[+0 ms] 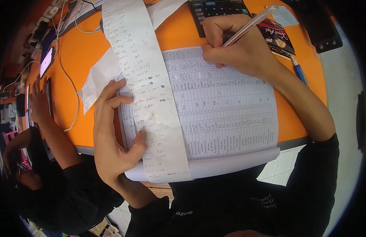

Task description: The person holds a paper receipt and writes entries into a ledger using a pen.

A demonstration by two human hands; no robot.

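Note:
A pen with a clear barrel is gripped between the fingers and thumb of my right hand, which rests at the top of a printed sheet filled with handwritten figures. Across the left part of that sheet lies a long paper strip with a handwritten list of words and numbers. My left hand lies at the strip's left edge, its fingers apart and its thumb touching the paper. The sheet's near end curls over the table edge. The pen's tip is hidden behind my right hand.
A calculator sits at the back, beside a dark red packet and a blue-and-white pen. White cables and a phone lie on the orange table. Another person's arm reaches in at left.

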